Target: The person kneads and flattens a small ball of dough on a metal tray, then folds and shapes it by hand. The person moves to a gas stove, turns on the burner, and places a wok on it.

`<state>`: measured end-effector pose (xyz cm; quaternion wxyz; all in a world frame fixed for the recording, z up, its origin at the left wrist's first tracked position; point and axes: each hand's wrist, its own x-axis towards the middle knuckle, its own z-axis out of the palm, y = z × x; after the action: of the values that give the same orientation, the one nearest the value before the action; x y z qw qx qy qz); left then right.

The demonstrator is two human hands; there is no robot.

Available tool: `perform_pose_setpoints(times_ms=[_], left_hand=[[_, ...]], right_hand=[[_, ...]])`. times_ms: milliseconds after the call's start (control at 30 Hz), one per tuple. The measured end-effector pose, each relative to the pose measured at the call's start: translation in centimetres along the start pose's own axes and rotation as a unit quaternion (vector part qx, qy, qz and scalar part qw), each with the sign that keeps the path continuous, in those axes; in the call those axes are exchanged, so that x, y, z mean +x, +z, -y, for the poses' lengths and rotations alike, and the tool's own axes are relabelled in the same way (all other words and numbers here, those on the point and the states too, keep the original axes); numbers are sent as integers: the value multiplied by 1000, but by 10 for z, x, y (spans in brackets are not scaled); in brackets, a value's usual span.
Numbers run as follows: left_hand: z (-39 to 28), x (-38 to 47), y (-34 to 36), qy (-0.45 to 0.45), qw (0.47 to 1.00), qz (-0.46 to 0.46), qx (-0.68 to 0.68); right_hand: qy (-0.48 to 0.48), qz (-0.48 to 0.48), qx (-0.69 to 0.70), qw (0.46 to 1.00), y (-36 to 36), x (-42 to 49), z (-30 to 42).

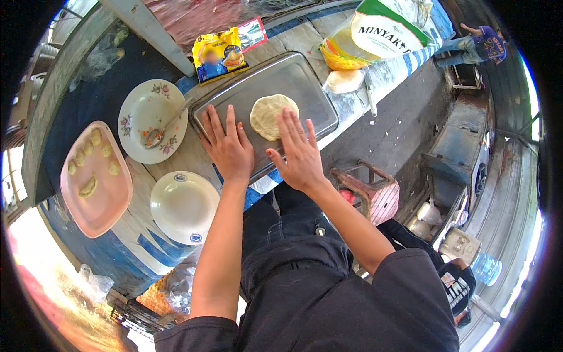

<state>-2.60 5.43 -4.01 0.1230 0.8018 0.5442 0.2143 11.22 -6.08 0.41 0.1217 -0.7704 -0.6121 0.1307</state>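
A flattened round of dough [267, 115] lies on an upturned metal tray [303, 81]. My right hand [299, 154] lies palm down with its fingertips over the dough's right part, holding nothing. Flat at the tray's left end is my left hand [229, 152], its fingers spread, to the left of the dough. Left of the tray stands a flowered plate [132, 110] with a spoon [155, 137] and orange bits of food. Nearer me is a plain white plate [184, 209]. A pink plastic tray [105, 215] holds several dough balls and one folded dough piece [88, 185].
Behind the metal tray are a yellow packet [220, 55] and a table post [151, 33]. A plastic cooking-oil bag [382, 33], pale dough [345, 81] and a knife [371, 99] lie right. A red stool [382, 198] stands below; two other people [473, 46] are at the right.
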Motion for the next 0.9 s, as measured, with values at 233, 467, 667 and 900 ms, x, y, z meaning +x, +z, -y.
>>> perform_pose_setpoints(times_ms=[233,467,667,900], left_hand=[[0,0,0,4,1000,0,9],[1,0,1,3,1000,2,14],[4,-1,4,13,1000,-3,14],[7,-2,6,18,1000,-6,3]], right_hand=[[-13,32,0,999,-7,1,7],[-45,9,13,999,-1,18,22],[-27,-16,51,998,1,29,26],[12,-33,74,997,15,32,34]])
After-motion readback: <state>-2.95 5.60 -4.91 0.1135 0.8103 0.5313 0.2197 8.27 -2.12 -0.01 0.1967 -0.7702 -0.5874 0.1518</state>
